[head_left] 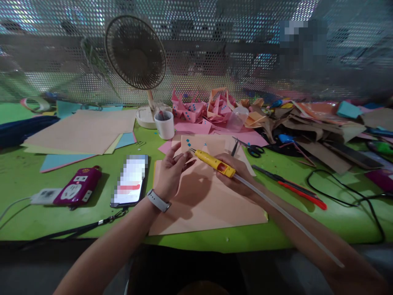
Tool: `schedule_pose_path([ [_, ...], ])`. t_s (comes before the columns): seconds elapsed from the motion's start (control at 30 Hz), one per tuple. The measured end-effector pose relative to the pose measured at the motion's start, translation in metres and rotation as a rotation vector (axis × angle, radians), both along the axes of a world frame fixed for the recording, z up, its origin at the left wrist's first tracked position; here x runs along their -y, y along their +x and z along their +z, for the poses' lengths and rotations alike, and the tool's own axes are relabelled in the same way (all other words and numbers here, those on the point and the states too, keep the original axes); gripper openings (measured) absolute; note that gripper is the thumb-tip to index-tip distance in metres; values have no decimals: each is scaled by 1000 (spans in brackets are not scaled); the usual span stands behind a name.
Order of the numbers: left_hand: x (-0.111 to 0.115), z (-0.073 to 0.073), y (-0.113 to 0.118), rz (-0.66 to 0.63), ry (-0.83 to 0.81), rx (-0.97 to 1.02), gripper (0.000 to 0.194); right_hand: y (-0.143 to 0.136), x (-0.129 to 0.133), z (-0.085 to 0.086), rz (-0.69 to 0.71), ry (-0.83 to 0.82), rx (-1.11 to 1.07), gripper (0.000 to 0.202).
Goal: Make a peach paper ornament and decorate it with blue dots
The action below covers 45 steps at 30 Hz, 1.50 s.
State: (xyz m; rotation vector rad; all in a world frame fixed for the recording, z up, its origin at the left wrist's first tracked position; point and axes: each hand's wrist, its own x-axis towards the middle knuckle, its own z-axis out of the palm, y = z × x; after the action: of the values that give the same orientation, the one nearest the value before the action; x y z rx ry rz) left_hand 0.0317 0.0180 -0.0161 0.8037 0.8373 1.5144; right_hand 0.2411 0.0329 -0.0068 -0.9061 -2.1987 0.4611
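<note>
Two hands work above peach paper (pixel 215 213): the right hand (pixel 235 170) wraps its fingers around a glue gun (pixel 208 159), tip beside the left hand's (pixel 172 168) curled fingers (pinching or not, unclear). Just beyond them, blue bits (pixel 189 144) dot a card (pixel 196 141), seemingly part-done, mostly bare.

We cannot tell whether the left hand (pixel 172 171) pinches anything between its bent fingertips; the yellow glue gun (pixel 210 159) hides part of the right hand (pixel 236 172) from us; coarse blocks blot out most of the screen of the phone (pixel 130 182); the print on the purple device (pixel 78 186) is too small for us to read; behind the perforated panel (pixel 196 24) we make out only blurred shapes; the white cup (pixel 165 128) conceals the lower ends of its contents; the left edge cuts off the dark blue pouch (pixel 24 131) and the white cable (pixel 12 205).
</note>
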Motion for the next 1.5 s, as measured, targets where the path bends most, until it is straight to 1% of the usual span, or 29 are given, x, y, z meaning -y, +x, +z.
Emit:
schedule_pose_path([
  [0.17, 0, 0, 0, 7, -9, 17, 50, -2, -1, -3, -2, 49, 26, 28],
  [0.3, 0, -1, 0, 12, -23, 37, 50, -3, -4, -9, 9, 142, 31, 28],
  [0.4, 0, -1, 0, 6, -21, 31, 52, -2, -6, -11, 14, 200, 79, 30],
  [0.53, 1, 0, 0, -1, -4, 0, 54, 1, -7, -10, 17, 228, 129, 35],
  [0.7, -1, -1, -1, 1, 14, 4, 52, 3, -6, -7, 0, 321, 136, 36],
  [0.87, 0, -2, 0, -1, 3, 20, 52, 3, -8, -10, 18, 401, 142, 34],
  [1.07, 1, 1, 1, -21, -8, 45, 53, 2, -10, -13, 9, 437, 181, 27],
  [1.37, 1, 1, 0, 6, 7, 36, 52, 5, -8, -12, 0, 455, 196, 28],
  [1.5, 0, 1, 0, 3, 5, 19, 46, 6, -9, -11, 1, 462, 194, 28],
])
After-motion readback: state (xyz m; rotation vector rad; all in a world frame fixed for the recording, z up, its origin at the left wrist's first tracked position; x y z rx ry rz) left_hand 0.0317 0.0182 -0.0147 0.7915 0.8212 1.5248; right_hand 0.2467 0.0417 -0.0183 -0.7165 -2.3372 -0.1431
